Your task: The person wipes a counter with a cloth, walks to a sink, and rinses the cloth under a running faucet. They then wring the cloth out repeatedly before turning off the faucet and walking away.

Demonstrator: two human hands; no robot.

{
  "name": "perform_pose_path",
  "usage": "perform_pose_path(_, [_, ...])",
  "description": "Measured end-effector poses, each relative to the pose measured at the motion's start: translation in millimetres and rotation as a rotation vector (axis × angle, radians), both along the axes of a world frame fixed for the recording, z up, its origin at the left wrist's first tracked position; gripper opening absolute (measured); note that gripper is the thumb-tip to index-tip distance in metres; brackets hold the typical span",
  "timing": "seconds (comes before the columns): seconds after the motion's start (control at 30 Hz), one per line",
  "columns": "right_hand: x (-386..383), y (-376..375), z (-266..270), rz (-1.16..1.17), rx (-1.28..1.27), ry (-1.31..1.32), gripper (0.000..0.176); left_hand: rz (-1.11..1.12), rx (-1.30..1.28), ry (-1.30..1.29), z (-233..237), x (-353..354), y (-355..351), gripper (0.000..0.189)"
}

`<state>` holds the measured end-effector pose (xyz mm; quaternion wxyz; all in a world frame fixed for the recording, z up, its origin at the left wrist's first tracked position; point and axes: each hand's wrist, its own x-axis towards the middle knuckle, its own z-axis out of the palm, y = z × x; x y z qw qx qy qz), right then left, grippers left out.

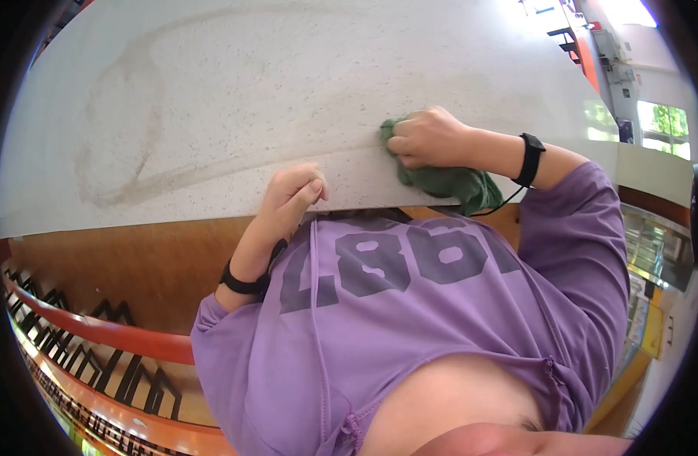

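A crumpled green cloth (448, 185) lies on the white speckled tabletop (288, 99), with its lower end hanging over the near edge. My right hand (429, 138) is closed in a fist on the cloth's upper part and presses it against the table. Loosely curled at the table's near edge is my left hand (294, 188), its thumb folded over the fingers, with nothing visible in it. Brownish streaks (148, 167) form a long loop across the left side of the tabletop. Both wrists wear black bands.
My body, in a purple shirt (410, 304), is close against the table's near edge. Below the tabletop is a brown wooden panel (121, 281). An orange-red rail (98, 327) and black metal frames stand at the lower left. A glass display case (653, 247) is at the right.
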<state>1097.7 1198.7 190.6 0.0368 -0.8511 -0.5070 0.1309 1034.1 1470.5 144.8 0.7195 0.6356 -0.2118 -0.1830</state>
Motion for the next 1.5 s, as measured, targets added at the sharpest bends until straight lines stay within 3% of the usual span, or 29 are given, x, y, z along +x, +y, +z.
perform_pose_path(0.27, [12,118,2,-0.002,-0.015,0.134,0.018,0.107,0.037,-0.122,0,-5,-1,0.023])
perform_pose_path(0.37, [13,123,4,-0.015,-0.036,0.145,0.02,0.12,-0.159,0.157,-10,-8,7,0.025])
perform_pose_path(0.47, [4,101,12,-0.016,-0.146,0.141,0.022,0.039,-0.066,0.099,-4,-3,3,0.026])
perform_pose_path(0.53, [-8,74,21,-0.058,-0.344,0.162,0.022,0.056,-0.163,0.204,-9,-4,1,0.026])
perform_pose_path(0.67, [-19,-15,26,-0.233,-0.428,0.158,0.026,0.024,-0.179,0.2,-8,-5,3,0.028])
perform_pose_path(0.77, [-19,-40,25,-0.328,-0.425,0.137,0.025,0.012,-0.191,0.181,-8,-3,1,0.029])
perform_pose_path(0.97, [-9,-6,15,-0.096,-0.235,0.241,0.024,0.023,-0.241,0.153,-8,-2,-3,0.03])
perform_pose_path(1.17, [-4,73,1,-0.027,-0.009,0.218,0.023,0.058,-0.158,0.116,-7,-4,-3,0.026])
perform_pose_path(1.3, [-4,90,9,-0.132,-0.166,0.23,0.027,0.075,-0.104,0.095,-11,-6,-2,0.025])
perform_pose_path(1.5, [-4,15,27,-0.332,-0.479,0.274,0.029,0.089,-0.105,0.101,-11,-10,2,0.025])
